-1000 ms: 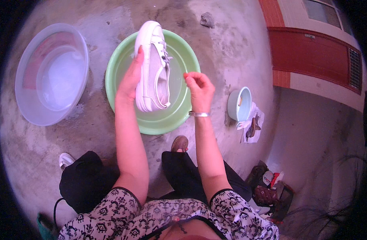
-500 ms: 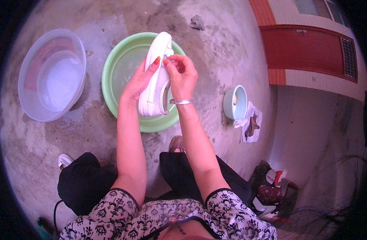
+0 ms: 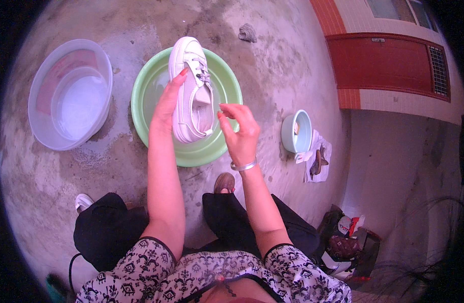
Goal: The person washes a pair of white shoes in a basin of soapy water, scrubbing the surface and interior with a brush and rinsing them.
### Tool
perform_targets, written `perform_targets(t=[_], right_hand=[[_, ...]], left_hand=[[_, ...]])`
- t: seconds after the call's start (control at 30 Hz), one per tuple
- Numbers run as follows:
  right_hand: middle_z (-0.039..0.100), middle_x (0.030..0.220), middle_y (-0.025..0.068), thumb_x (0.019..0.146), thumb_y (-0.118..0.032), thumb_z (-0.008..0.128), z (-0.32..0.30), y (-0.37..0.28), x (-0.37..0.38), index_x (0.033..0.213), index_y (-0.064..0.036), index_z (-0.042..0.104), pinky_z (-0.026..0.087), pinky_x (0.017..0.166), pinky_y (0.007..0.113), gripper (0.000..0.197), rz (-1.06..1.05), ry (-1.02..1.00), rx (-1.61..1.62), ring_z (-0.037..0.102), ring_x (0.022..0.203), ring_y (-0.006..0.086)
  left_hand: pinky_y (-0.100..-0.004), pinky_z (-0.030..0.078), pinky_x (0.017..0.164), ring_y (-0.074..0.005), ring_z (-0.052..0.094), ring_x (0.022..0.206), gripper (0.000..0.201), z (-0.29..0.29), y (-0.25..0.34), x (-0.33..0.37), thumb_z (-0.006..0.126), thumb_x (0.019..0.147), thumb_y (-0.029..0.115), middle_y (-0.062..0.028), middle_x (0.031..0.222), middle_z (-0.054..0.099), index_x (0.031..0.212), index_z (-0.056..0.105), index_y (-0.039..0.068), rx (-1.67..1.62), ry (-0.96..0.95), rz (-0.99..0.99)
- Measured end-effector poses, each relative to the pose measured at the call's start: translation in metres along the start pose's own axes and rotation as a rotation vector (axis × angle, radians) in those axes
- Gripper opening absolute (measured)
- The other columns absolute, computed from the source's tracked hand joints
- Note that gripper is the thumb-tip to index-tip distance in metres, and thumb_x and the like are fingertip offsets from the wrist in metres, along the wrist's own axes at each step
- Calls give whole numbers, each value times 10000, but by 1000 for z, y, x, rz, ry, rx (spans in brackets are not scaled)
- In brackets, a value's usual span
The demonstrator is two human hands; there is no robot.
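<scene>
The left hand [image 3: 167, 103] is gripping a white sneaker [image 3: 191, 91] over the green basin [image 3: 141, 96]. The right hand [image 3: 240, 132], at the sneaker's 4 o'clock, is pinching half-closed and holding nothing visible. A wet one-handed hold is risking a slip and a splash.

Left hand [image 3: 167, 103] grips a white shoe [image 3: 191, 91] over a green basin [image 3: 146, 91]; right hand [image 3: 240, 132] hovers beside its heel.

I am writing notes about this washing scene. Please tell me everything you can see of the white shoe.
The white shoe is a low lace-up sneaker with a thick pale sole, greyish laces and a smooth, leather-like upper. It is held in the air above the green basin, toe pointing away from the person, opening facing the camera. The left hand grips its left side. The right hand is close by its heel end; whether it touches cannot be told.
</scene>
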State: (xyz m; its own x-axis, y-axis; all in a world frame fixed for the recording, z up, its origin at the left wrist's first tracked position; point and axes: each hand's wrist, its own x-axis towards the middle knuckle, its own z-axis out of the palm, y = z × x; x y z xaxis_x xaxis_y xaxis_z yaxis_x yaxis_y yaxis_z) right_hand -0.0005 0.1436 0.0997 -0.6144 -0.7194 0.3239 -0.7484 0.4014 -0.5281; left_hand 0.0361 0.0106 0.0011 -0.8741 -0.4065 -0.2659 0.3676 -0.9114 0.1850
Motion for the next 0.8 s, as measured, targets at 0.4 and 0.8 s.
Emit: perform_targets(t=[0.4, 0.8], right_hand=[[431, 741, 106, 637, -56, 486, 39, 11, 35, 673, -15, 478, 389, 584, 346, 55, -257, -60, -755, 450, 686, 245], [451, 674, 63, 549, -164, 607, 27, 13, 43, 616, -58, 491, 409, 494, 360, 171, -304, -125, -593, 512, 615, 244]], left_hand=[[-280, 436, 789, -174, 531, 904, 485, 5, -27, 8, 548, 776, 316, -91, 1057, 518, 1147, 415, 34, 5, -38, -6], [-295, 453, 751, -195, 550, 849, 508, -3, -32, 17, 523, 777, 370, -94, 1022, 532, 1153, 405, 49, 16, 14, -41]])
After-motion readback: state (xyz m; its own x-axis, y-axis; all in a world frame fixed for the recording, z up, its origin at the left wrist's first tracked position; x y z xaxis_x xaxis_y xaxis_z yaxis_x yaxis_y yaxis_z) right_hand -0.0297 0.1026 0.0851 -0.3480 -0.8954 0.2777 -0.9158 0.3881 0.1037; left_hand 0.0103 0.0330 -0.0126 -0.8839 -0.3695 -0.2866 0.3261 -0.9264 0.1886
